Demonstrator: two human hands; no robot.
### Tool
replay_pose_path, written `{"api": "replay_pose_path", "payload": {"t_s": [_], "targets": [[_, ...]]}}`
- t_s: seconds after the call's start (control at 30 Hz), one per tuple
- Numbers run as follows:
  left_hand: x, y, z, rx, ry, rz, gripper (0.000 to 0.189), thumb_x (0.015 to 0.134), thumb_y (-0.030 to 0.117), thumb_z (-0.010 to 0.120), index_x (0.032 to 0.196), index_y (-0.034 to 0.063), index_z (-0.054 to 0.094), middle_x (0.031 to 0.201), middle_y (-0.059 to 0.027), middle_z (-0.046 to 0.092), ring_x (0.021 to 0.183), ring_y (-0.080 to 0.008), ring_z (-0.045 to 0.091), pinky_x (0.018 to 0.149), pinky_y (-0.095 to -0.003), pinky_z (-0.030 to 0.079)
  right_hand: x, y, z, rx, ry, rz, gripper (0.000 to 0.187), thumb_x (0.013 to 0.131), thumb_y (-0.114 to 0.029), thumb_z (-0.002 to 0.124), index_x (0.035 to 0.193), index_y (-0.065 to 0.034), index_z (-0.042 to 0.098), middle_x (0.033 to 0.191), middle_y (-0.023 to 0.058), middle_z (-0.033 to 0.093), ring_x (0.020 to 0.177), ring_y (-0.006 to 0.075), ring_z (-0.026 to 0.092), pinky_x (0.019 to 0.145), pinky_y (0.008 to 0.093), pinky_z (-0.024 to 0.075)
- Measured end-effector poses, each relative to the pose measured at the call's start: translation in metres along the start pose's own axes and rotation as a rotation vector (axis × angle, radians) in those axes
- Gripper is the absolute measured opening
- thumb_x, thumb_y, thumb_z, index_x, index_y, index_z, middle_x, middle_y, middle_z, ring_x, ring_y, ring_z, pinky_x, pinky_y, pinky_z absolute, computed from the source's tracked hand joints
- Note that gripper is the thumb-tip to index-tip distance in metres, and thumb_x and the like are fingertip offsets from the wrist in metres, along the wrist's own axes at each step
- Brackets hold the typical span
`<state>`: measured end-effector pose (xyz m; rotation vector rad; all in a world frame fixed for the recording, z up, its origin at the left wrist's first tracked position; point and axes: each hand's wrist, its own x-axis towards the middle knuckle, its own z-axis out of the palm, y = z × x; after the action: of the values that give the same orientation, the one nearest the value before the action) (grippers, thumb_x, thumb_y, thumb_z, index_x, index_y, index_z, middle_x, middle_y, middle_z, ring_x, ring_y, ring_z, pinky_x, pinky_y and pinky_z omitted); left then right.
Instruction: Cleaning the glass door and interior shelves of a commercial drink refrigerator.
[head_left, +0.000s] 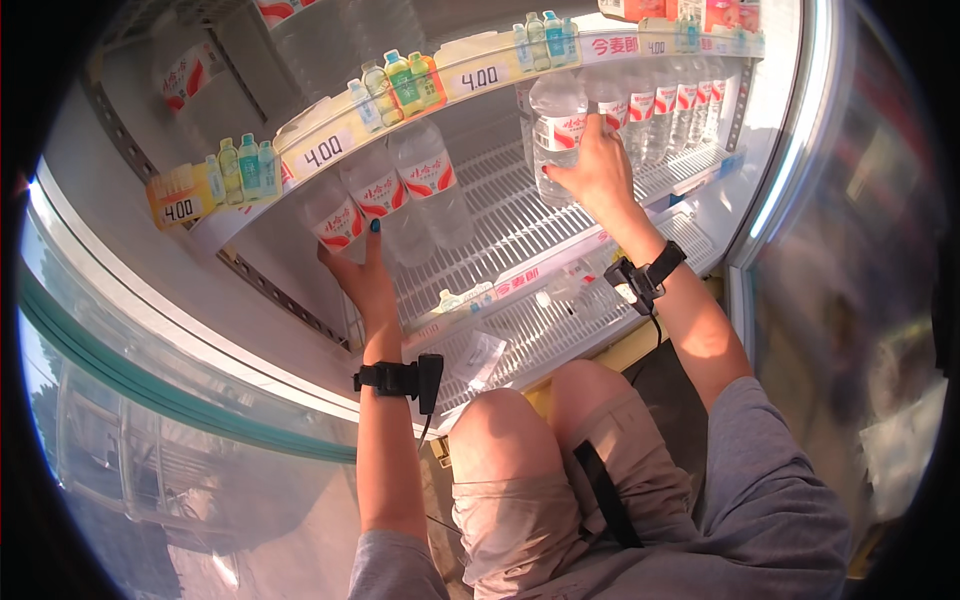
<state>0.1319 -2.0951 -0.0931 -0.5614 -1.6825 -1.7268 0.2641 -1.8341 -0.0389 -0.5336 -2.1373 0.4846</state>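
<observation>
My left hand (365, 279) is around the lower part of a clear plastic water bottle (337, 226) with a red and white label, at the left end of the wire shelf. Two similar bottles, a middle one (379, 196) and a right-hand one (429, 176), stand just to its right. My right hand (602, 166) grips another clear water bottle (555, 142) from its right side, thumb low and fingers by the label. This bottle is nearly upright at the shelf's right part, and its cap is hidden under the shelf edge above.
A row of smaller water bottles (664, 109) stands right of my right hand. Overhead runs a price-tag strip (397, 105). On the lower rack (517, 330) lie a clear plastic wrapper (480, 356) and bottles lying down (581, 296). The glass door (187, 420) stands open at left.
</observation>
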Motion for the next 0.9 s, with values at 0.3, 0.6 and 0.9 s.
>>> {"api": "replay_pose_path", "payload": {"t_s": [0.3,0.6,0.9], "targets": [[0.002,-0.003,0.0,0.034,0.028,0.019,0.079,0.076,0.019,0.073,0.134,-0.0049,0.024,0.132,-0.0201,0.035,0.124,-0.0275,0.033,0.105,-0.0362,0.02,0.007,0.003,0.002,-0.139,0.086,-0.021,0.061,0.058,-0.018,0.082,0.098,0.0047,0.043,0.099,0.0251,0.057,0.099,0.0389,0.052,0.09,0.0408,0.0427],[0.002,-0.003,-0.001,0.065,0.03,-0.048,0.075,0.078,0.02,0.071,0.133,-0.0042,0.026,0.133,-0.02,0.036,0.125,-0.0277,0.034,0.105,-0.0357,0.023,-0.029,-0.069,0.001,0.095,0.165,-0.2,0.074,0.061,-0.019,0.082,0.114,0.0066,0.037,0.108,0.0253,0.045,0.102,0.0401,0.047,0.085,0.0416,0.0445],[-0.002,0.009,-0.002,0.055,-0.021,-0.063,0.072,0.08,0.021,0.069,0.133,-0.0031,0.026,0.131,-0.0197,0.04,0.122,-0.0281,0.039,0.103,-0.0352,0.026,-0.013,-0.101,0.073,0.575,-0.215,-0.225,0.08,0.059,-0.019,0.082,0.114,0.0113,0.033,0.108,0.0305,0.053,0.103,0.0406,0.054,0.084,0.0391,0.0468]]}}
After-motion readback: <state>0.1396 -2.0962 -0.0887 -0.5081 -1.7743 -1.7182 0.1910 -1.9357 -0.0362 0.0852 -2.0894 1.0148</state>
